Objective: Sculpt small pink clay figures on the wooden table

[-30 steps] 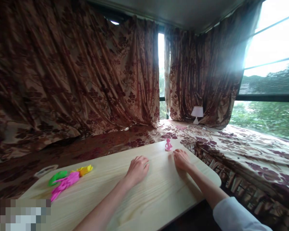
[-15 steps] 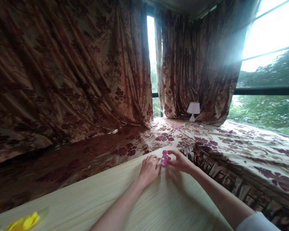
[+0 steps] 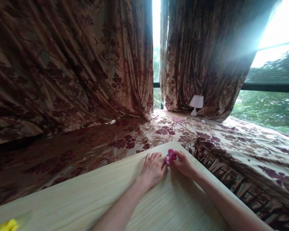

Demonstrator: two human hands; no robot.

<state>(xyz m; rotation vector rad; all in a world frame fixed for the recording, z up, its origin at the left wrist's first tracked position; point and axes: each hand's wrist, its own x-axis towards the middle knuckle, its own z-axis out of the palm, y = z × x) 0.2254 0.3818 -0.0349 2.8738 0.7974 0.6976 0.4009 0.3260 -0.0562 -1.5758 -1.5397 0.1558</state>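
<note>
A small pinkish-purple plastic piece (image 3: 169,157), with a rounded top and gaps in its shape, is near the far corner of the pale wooden table (image 3: 91,189). Its exact kind is too small to make out. My right hand (image 3: 185,164) pinches its right side between thumb and fingers. On the other side, my left hand (image 3: 153,168) rests on the tabletop with fingers spread, its thumb side reaching the lower left of the piece. Whether that thumb presses on it, I cannot tell.
Something bright yellow in clear wrapping (image 3: 8,225) lies at the table's near left. Beyond the table, flowered cloth (image 3: 166,130) covers a ledge bearing a white lamp (image 3: 197,102). Patterned curtains (image 3: 115,64) hang behind, and a ruffled cloth edge runs along the right.
The pink piece has tilted and shifted slightly right, with both hands following it. My view has also moved, so the yellow thing sits lower and further left.
</note>
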